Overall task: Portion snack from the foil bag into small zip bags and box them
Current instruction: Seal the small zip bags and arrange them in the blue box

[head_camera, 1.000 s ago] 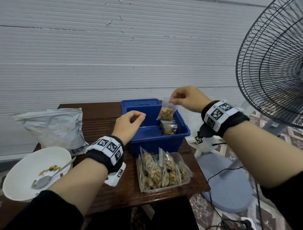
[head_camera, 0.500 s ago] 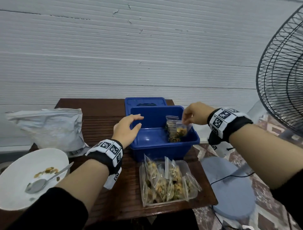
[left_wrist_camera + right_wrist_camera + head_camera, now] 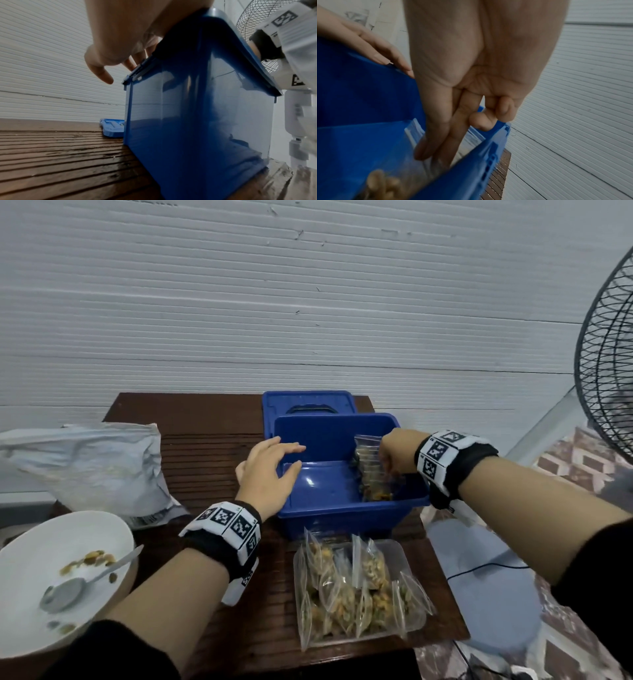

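Note:
The blue box (image 3: 342,518) stands open at mid-table. My left hand (image 3: 274,467) rests flat on its left rim with fingers straight, also seen in the left wrist view (image 3: 120,40) over the box's corner (image 3: 197,121). My right hand (image 3: 388,467) reaches down inside the box at its right wall. There its thumb and forefinger (image 3: 433,157) pinch the top of a clear zip bag (image 3: 388,181) holding snack pieces. That bag stands among a few upright zip bags (image 3: 368,470) against the right wall. The crumpled foil bag (image 3: 96,467) lies at the left.
A clear tray (image 3: 416,623) of several filled zip bags sits in front of the box. The box's blue lid (image 3: 308,402) lies behind it. A white bowl (image 3: 41,542) with a spoon (image 3: 68,590) and crumbs is at front left. A standing fan (image 3: 606,378) is off the table's right edge.
My right hand has come down from above the box with the zip bag and now holds it low inside, against the right wall. My left hand has settled onto the left rim.

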